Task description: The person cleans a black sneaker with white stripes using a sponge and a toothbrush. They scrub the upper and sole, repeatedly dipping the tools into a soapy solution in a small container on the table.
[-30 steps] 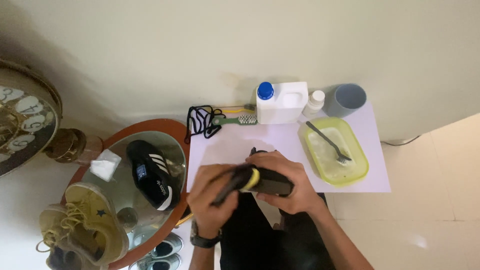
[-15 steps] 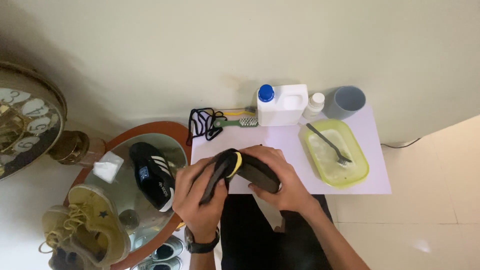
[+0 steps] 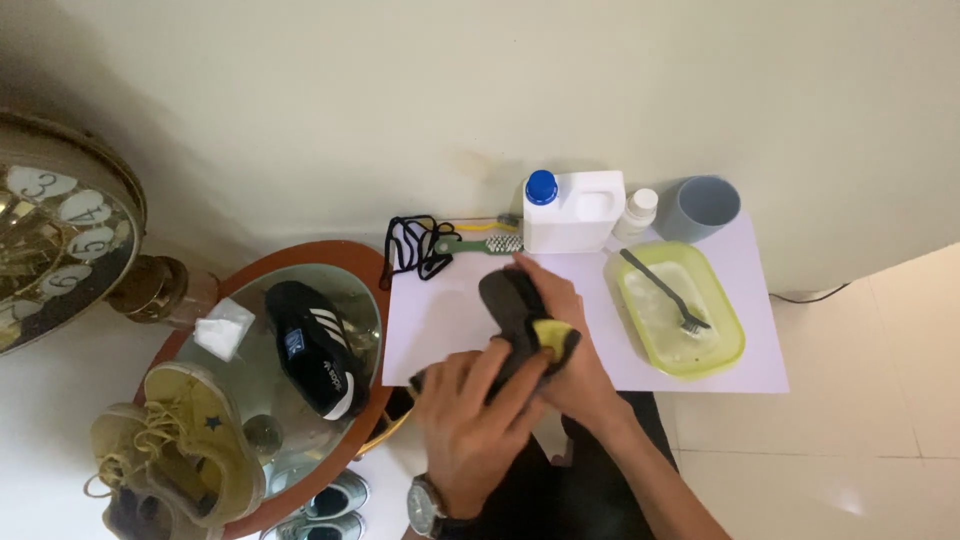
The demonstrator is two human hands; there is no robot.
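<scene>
Head view, looking down at a white sheet of paper [image 3: 450, 320] spread on the floor against a cream wall.

Both hands are on a dark shoe with a yellow lining patch at the heel [image 3: 520, 315], held just above the sheet near its front edge. The left hand [image 3: 470, 415], wristwatch at the wrist, closes over the near end of the shoe from below and in front. The right hand [image 3: 565, 345] wraps the far side, fingers reaching along toward the toe. Both are grasping; neither is free.

Step in hand, as judged: turning and steadying the shoe for cleaning. No brush is in either hand.

Cleaning gear lies apart from the shoe:
- green-handled brush with pale bristles [image 3: 480, 243] at the sheet's back edge, beside a tangle of black laces [image 3: 410, 245]
- yellow-green plastic tub [image 3: 728, 345] to the right, a dark small brush [image 3: 665, 292] resting in it
- white jug with blue cap [image 3: 572, 210], small white bottle [image 3: 638, 208], grey-blue cup [image 3: 708, 207] along the wall

Next move, as judged, calls for one hand to let go and take a brush while the other keeps the shoe firm.

Left: round glass-topped table with brown rim [image 3: 345, 255] carrying a black striped sneaker [image 3: 310, 345].
</scene>
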